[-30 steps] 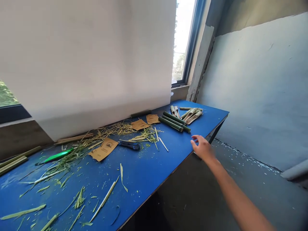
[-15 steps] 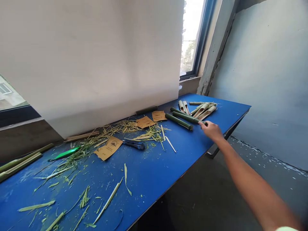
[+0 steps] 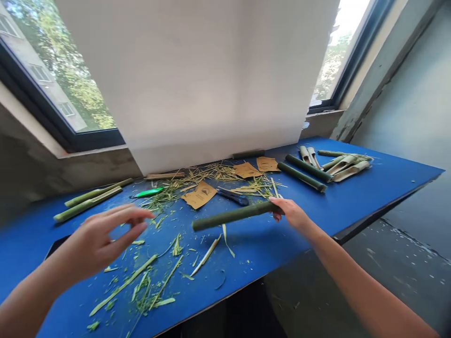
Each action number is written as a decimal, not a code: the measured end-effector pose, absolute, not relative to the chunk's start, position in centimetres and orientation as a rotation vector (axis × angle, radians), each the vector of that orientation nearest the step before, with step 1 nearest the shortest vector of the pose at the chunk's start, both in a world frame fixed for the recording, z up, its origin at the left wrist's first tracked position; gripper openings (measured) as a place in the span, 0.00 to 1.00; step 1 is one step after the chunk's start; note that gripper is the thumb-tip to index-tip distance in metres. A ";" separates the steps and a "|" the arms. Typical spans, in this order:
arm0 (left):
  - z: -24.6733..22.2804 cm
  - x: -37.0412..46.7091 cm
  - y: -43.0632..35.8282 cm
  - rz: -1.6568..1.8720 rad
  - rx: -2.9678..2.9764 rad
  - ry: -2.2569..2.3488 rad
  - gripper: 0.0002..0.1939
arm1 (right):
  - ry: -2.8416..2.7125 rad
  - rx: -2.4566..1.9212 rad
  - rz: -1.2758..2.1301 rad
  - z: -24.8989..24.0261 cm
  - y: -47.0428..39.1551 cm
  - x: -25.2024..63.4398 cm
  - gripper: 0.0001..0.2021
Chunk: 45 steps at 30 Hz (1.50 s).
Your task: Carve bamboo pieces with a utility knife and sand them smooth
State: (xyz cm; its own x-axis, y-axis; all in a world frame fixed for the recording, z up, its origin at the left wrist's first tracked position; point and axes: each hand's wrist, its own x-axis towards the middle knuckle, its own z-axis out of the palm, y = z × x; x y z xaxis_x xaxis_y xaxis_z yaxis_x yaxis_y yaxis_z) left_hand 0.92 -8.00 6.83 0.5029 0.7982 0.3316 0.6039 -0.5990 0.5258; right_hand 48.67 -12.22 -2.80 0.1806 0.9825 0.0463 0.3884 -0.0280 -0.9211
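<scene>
My right hand (image 3: 287,211) grips one end of a green bamboo tube (image 3: 232,216), holding it above the blue table (image 3: 260,256) with its free end pointing left. Over the left part of the table hovers my left hand (image 3: 109,232), empty, with thumb and fingers apart. Green and pale bamboo shavings (image 3: 144,286) lie below both hands. Behind the held tube are a dark utility knife (image 3: 233,197) and a torn brown paper piece (image 3: 199,195).
Two more bamboo tubes (image 3: 303,177) lie at the right, beside several cut bamboo pieces (image 3: 347,166). Split bamboo lengths (image 3: 89,203) rest at the back left, near a bright green tool (image 3: 148,192). A white board (image 3: 211,84) stands along the table's back edge.
My right hand has lifted one bamboo tube from the group at the right and carried it left. My left hand has come into view. The view has turned left.
</scene>
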 end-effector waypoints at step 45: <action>5.7 11.4 2.6 1.133 1.706 0.772 0.17 | -2.206 -1.848 0.036 -7.9 1.4 42.7 0.21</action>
